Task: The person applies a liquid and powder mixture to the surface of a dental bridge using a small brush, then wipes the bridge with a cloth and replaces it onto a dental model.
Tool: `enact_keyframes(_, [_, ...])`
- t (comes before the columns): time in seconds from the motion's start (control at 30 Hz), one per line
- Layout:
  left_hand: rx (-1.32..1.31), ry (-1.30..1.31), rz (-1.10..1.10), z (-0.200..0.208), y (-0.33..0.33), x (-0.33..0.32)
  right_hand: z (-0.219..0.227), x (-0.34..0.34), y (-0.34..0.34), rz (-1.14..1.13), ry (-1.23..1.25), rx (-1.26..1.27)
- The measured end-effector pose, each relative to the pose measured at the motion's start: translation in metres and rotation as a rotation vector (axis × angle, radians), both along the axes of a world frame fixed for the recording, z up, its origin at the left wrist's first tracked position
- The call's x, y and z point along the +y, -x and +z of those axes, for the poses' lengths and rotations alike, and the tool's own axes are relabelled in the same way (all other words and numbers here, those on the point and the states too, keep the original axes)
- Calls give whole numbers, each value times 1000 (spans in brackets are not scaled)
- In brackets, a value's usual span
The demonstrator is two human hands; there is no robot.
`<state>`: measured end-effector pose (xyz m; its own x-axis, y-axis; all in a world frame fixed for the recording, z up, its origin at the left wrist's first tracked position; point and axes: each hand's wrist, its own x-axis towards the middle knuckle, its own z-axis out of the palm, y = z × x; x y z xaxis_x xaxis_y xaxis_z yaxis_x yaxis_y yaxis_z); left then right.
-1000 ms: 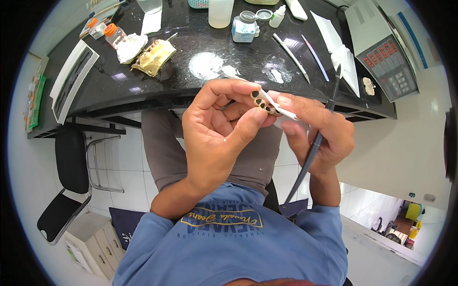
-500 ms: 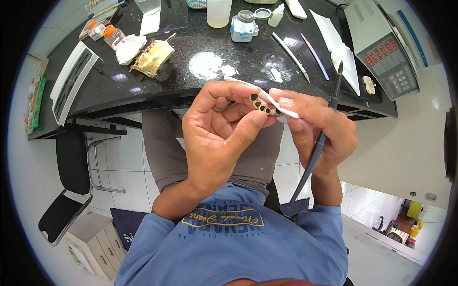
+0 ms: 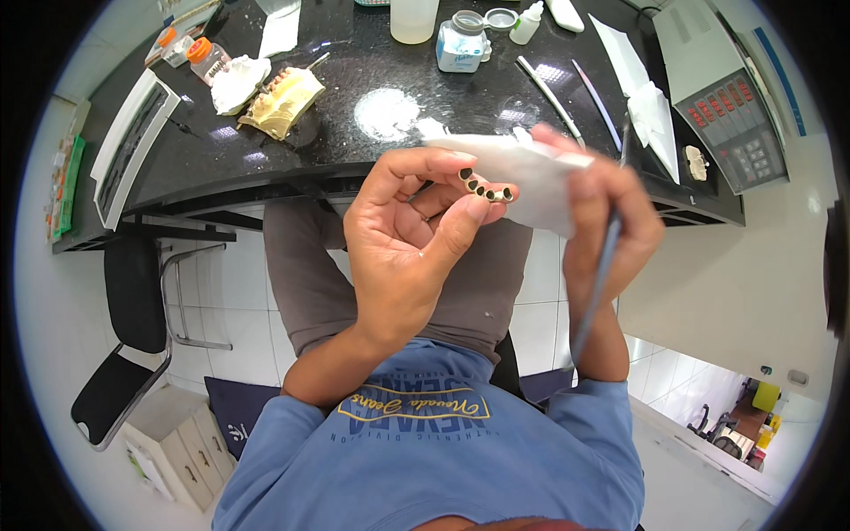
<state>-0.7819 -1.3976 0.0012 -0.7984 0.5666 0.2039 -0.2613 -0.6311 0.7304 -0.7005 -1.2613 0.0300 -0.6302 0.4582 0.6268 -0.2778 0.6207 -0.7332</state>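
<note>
Between left hand (image 3: 403,243) fingers, dental bridge (image 3: 485,188) pinched, right hand (image 3: 606,212) clamping tissue (image 3: 518,173) and brush (image 3: 602,274)

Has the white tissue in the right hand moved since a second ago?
Yes. The white tissue has spread leftward over the dental bridge, now overlapping the black countertop's front edge.

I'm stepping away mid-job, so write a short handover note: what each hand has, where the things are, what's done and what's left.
Left hand: pinches a small dental bridge, hollow undersides showing.
Right hand: holds a white tissue against the bridge, plus a thin grey brush pointing down.
Black countertop: plaster model, open jar, white powder patch.
Done: bridge in hand, tissue on it.
Left: apparently wiping; completion can't be judged.
</note>
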Motion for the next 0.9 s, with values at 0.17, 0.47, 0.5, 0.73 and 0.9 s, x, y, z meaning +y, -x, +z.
enact_keyframes(0.17, [156,62,91,1,17,-12,5,89,21,-211,391,265])
enact_keyframes(0.47, [578,378,416,36,111,-85,2,218,30,-691,-228,-172])
enact_keyframes(0.5, [575,473,411,45,125,-90,-1,224,24,-633,-339,1])
enact_keyframes(0.73, [688,819,80,77,189,-91,6,99,27,-513,-186,218])
enact_keyframes(0.9, [757,924,-98,77,192,-92,8,14,75,-149,-4,162])
